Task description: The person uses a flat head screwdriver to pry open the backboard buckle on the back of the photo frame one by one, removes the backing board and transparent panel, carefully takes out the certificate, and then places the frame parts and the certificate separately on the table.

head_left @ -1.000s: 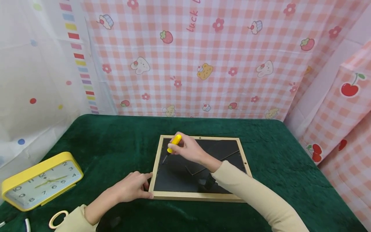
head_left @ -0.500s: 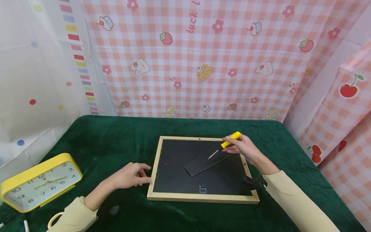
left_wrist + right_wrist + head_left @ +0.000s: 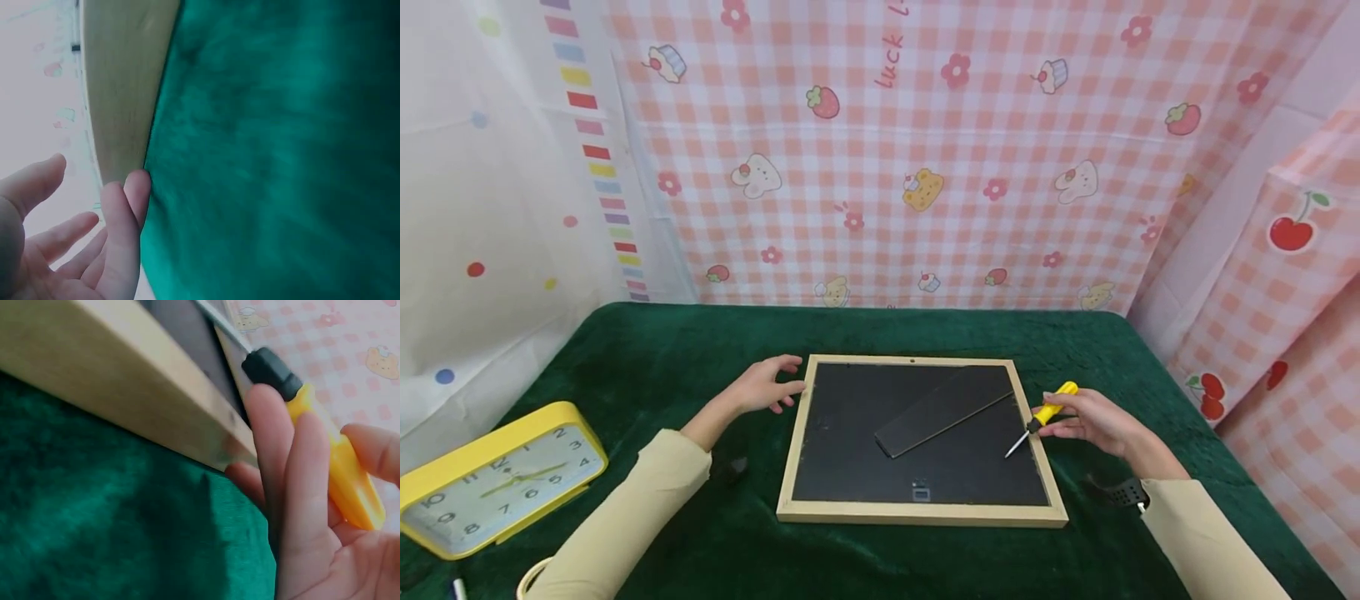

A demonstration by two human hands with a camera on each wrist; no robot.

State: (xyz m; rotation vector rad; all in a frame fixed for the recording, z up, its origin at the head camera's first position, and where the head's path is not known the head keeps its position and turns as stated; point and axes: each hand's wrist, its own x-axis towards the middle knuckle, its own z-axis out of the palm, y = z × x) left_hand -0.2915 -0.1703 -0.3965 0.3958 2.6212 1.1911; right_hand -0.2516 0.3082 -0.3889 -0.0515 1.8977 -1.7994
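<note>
A picture frame (image 3: pixel 921 513) with a pale wooden rim lies back up in the head view, its black backing (image 3: pixel 850 417) crossed by a slanting black stand leg (image 3: pixel 936 417). Beside the frame's left edge is my left hand (image 3: pixel 762 386), fingers loosely spread and holding nothing; in the left wrist view its fingertips (image 3: pixel 137 187) are at the wooden side. At the right edge my right hand (image 3: pixel 1093 423) pinches a screwdriver (image 3: pixel 350 472) by its yellow handle between thumb and fingers. The metal shaft slants down to the left over the frame's right rim.
A yellow alarm clock (image 3: pixel 497 479) stands on the green cloth (image 3: pixel 700 333) at the left. Near the bottom left, a cream ring-shaped handle (image 3: pixel 533 577) is partly hidden by the left sleeve. A patterned curtain (image 3: pixel 880 167) hangs behind the table.
My right hand has carried the screwdriver from the backing's upper left, across to the right, beyond the frame's right edge. My left hand has slid from the lower left corner up the left side.
</note>
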